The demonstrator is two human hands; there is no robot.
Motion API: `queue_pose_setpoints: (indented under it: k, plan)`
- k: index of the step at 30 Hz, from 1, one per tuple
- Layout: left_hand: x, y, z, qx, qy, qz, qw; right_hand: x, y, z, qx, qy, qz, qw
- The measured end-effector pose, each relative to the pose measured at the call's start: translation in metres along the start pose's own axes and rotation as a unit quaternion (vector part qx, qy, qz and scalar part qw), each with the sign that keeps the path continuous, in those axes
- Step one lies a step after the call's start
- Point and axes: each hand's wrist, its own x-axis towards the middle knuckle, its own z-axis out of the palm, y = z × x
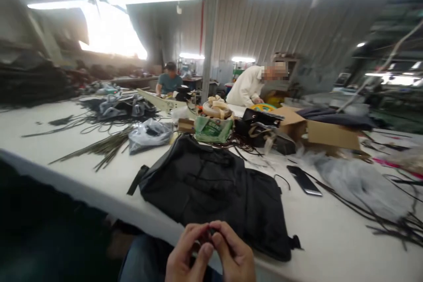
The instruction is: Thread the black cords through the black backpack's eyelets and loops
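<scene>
Both of my hands meet just off the table's near edge, in front of a black fabric bag (211,180) that lies flat on the white table. My left hand (188,253) is closed, its thumb and fingertips pinched together. Against it, my right hand (233,251) pinches a small dark piece (212,231) between thumb and forefinger. The fingers cover most of this piece, so its kind cannot be made out. A short strap (137,180) sticks out at the bag's left side, and a buckle-like end (295,242) at its lower right.
A phone (304,180) and crumpled clear plastic (360,180) lie to the right. Behind the bag are a green bag (214,128), a cardboard box (330,134) and a plastic bag (150,134). Dark cords (102,147) spread leftward. Two people work across the table.
</scene>
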Motion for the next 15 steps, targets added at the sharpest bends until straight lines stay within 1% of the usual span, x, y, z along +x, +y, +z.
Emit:
queue_pose_setpoints:
  k: [2,4,7,10,13,15]
  plan:
    - [-0.002,-0.003,-0.002,0.015,-0.016,0.004,1.0,-0.008,0.004,-0.001,0.003,0.007,0.005,1.0]
    - [-0.005,-0.005,-0.005,0.023,-0.034,0.013,0.999,-0.017,0.007,0.002,0.004,0.027,0.026,0.999]
    - [-0.011,-0.01,-0.014,0.025,-0.028,0.029,0.999,-0.026,0.01,0.009,-0.007,0.047,0.044,0.998]
    - [-0.016,-0.015,-0.021,0.014,-0.006,0.022,1.0,-0.031,0.011,0.015,-0.02,0.043,0.027,0.999]
    - [-0.02,-0.016,-0.023,-0.007,0.006,-0.004,1.0,-0.033,0.014,0.02,-0.035,0.031,-0.013,0.999]
    - [-0.022,-0.016,-0.023,-0.033,0.036,-0.018,0.999,-0.034,0.017,0.025,-0.039,0.025,-0.036,0.998]
